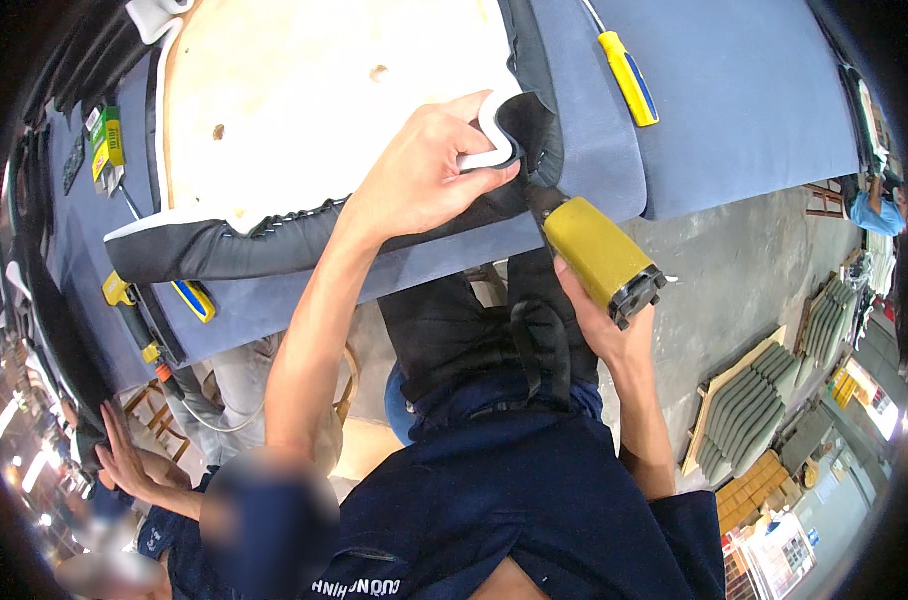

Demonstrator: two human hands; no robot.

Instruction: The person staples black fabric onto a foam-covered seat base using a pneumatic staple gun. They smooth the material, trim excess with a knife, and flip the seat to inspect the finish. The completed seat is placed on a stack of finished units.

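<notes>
Both hands at the near right corner of a black-covered board, staple gun on the right.

Pale board (294,110) lies on the blue-grey table (749,110), black cover (189,255) folded round its edges. Left hand (424,170): forearm slants far and right, wrist over the board's near edge, fingers pinching the cover's white-edged fold (496,125). Staple gun (596,255): yellow, nose by the left thumb. Right hand (609,325): lower, forearm upright, gripping the gun; fingers mostly hidden.
</notes>
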